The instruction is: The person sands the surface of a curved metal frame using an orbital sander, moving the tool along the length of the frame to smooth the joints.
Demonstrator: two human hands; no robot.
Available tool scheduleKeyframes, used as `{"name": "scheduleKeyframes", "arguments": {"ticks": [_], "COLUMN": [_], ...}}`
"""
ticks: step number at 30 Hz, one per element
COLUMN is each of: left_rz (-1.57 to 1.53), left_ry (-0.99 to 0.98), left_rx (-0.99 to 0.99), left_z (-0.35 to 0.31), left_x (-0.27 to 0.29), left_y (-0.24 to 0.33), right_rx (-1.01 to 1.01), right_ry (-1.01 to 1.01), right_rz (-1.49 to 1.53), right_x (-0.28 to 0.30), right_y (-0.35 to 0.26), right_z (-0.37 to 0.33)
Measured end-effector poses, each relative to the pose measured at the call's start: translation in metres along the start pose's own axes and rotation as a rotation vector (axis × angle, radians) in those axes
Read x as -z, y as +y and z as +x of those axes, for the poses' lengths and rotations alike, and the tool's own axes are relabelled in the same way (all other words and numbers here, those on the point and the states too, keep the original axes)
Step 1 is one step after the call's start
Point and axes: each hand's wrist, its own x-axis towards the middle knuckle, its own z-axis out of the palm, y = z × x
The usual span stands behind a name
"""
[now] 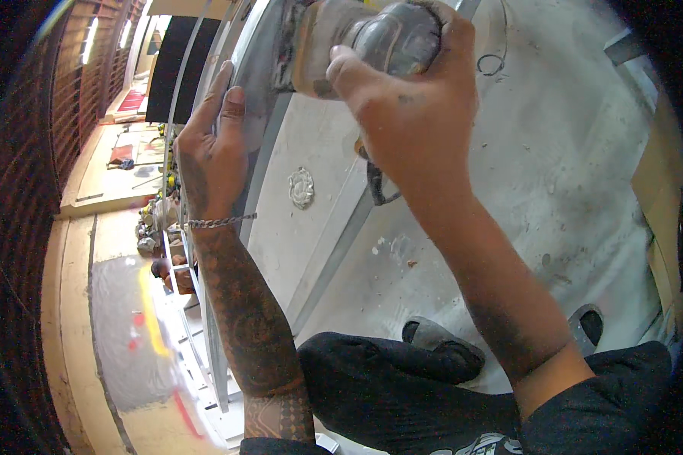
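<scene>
Clearly, the right hand (413, 106) grips a power tool (396, 36) just rightward of the left hand (214, 144), outstretched along a metal bar (256, 114)

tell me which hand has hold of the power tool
The right hand, curled around the grey, sander-like power tool. The left hand holds no tool; it rests with thumb and index finger extended against the grey metal piece.

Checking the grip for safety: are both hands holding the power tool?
No, only the right hand grips the power tool; the left hand lies against the metal frame beside it.
</scene>
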Motion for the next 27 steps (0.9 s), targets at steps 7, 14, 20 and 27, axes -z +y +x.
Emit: {"name": "scheduleKeyframes", "arguments": {"ticks": [7,14,20,27], "left_rz": [0.002,0.025,-0.016,0.023], "left_ry": [0.003,-0.001,-0.012,-0.004], "left_rx": [0.000,-0.015,-0.014,0.013], "left_z": [0.000,0.000,0.002,0.001], "left_x": [-0.002,-0.001,-0.003,-0.003], "left_y": [0.005,0.006,0.006,0.010], "right_rx": [-0.055,-0.192,0.047,-0.114], "right_ry": [-0.022,-0.094,0.029,-0.058], "right_rz": [0.267,0.488,0.116,0.449], "right_x": [0.004,0.006,-0.002,-0.002], "right_y": [-0.003,-0.003,0.007,0.013], "right_z": [0.000,0.015,0.000,0.009]}}
